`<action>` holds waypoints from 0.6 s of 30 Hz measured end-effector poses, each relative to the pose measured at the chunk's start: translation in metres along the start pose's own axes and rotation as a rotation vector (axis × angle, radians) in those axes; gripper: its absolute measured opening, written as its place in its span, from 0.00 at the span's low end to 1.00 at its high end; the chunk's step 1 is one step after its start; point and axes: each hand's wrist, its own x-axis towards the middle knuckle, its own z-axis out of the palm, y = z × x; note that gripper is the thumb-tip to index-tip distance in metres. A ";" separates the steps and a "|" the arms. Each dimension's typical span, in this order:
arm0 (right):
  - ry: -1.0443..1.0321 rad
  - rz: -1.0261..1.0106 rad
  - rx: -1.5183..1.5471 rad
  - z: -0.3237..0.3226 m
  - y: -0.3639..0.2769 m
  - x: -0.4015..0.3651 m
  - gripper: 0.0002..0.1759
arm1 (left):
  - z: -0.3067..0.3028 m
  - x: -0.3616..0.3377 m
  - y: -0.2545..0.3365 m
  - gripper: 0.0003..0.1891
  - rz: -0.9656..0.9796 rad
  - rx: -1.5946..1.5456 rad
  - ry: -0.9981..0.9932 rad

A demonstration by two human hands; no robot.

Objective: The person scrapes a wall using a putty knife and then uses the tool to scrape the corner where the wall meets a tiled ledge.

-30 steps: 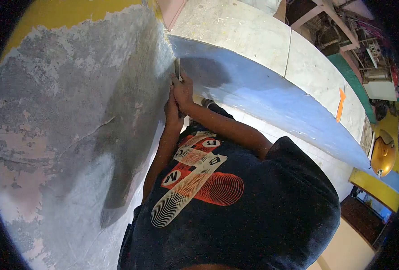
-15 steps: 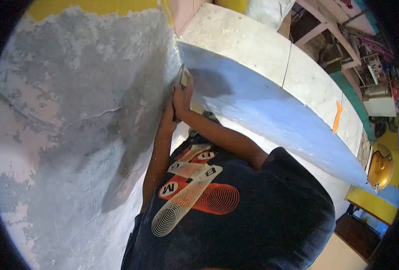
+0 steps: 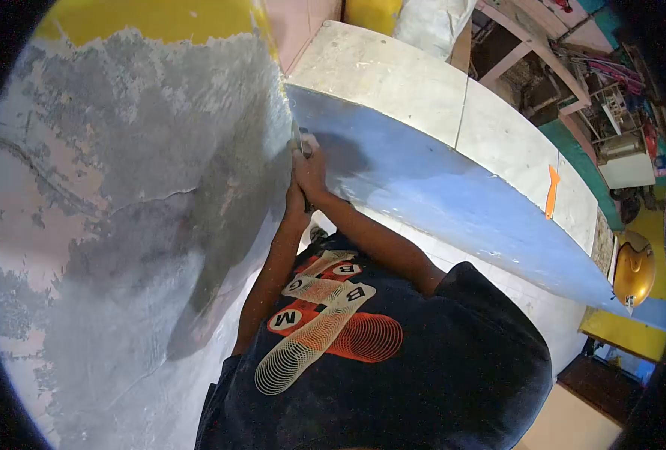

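Observation:
My right hand (image 3: 312,172) is closed around a flat-bladed scraper (image 3: 297,135), whose thin blade points up into the corner between two wall faces. Just below it, my left hand (image 3: 295,204) is closed at the lower end of the same tool. Its fingers are partly hidden by the right hand and wrist. The blade lies close to the patchy grey wall (image 3: 145,165); whether it touches cannot be made out. On the right of the corner is the blue wall panel (image 3: 438,180), with shadow near my hands.
A pale tiled ledge (image 3: 393,71) tops the blue panel, with an orange-handled tool (image 3: 552,193) on it. A golden rounded object (image 3: 634,274) is at far right. A whitish sack (image 3: 434,26) and cluttered shelves (image 3: 528,67) stand behind. Yellow paint (image 3: 145,19) covers the wall's top.
The view has shifted a little, so the walls and ledge appear lower and farther left. Both hands stay on the scraper near the corner, and its blade now shows more edge-on.

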 end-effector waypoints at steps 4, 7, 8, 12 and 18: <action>0.052 0.090 -0.198 0.002 0.039 -0.003 0.14 | -0.011 0.014 -0.009 0.34 -0.213 0.031 0.133; 0.121 0.184 -0.316 0.010 0.125 -0.024 0.15 | -0.042 0.021 -0.043 0.34 -0.403 -0.001 0.237; 0.125 0.175 -0.305 0.011 0.143 -0.026 0.15 | -0.053 0.028 -0.053 0.36 -0.451 -0.035 0.239; -0.048 0.571 -0.189 0.010 0.151 -0.017 0.24 | -0.055 0.013 -0.047 0.37 -0.454 -0.048 0.173; -0.037 0.817 0.339 -0.005 0.043 -0.013 0.30 | -0.035 0.000 -0.015 0.29 -0.397 -0.308 0.067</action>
